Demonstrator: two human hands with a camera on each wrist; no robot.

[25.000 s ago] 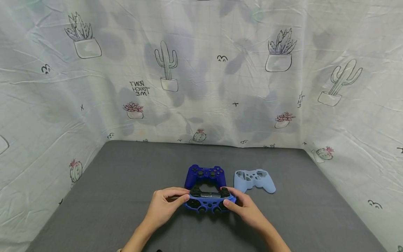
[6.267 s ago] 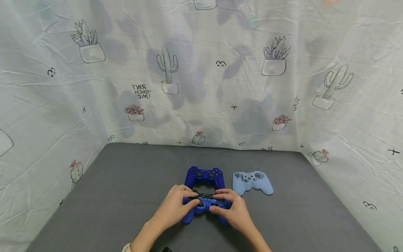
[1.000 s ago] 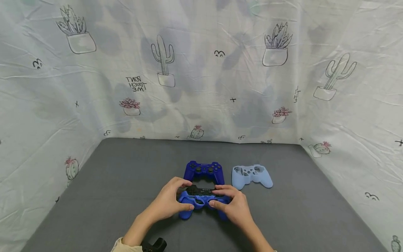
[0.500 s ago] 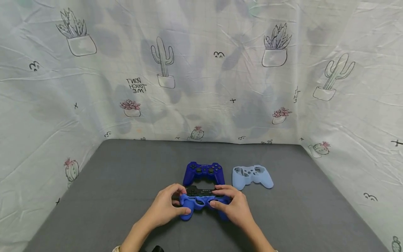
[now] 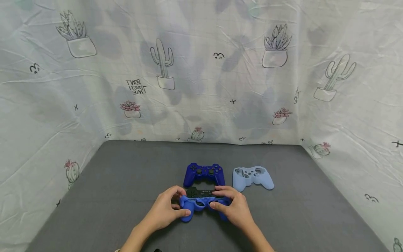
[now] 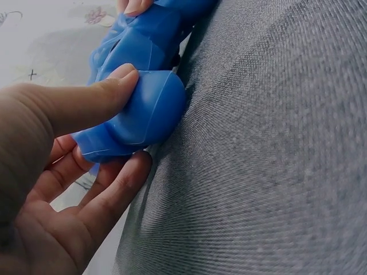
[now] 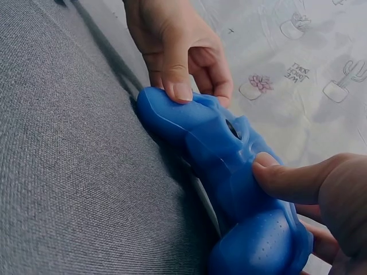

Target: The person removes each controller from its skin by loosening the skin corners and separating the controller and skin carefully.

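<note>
A black game controller (image 5: 196,192) sits at the front middle of the table, its top strip bare. Over its lower part and grips lies a blue silicone controller cover (image 5: 189,204), bunched along its upper edge. My left hand (image 5: 163,209) pinches the cover's left grip, thumb on the near face and fingers behind, as the left wrist view shows on the cover (image 6: 157,106). On the other side my right hand (image 5: 236,209) grips the right half, thumb pressing the cover (image 7: 221,152) near the middle and fingers over the controller's top edge. The right grip is partly hidden.
Just behind, a dark blue controller (image 5: 190,177) lies face up. To its right is a light blue silicone cover (image 5: 240,182). The grey table (image 5: 126,175) ends at a white cloth backdrop (image 5: 201,87) printed with potted cacti.
Earlier the cover lay over the controller's face; its upper part has since come down, baring the black top. My left fingers have shifted from the controller's top left corner to the cover's left side.
</note>
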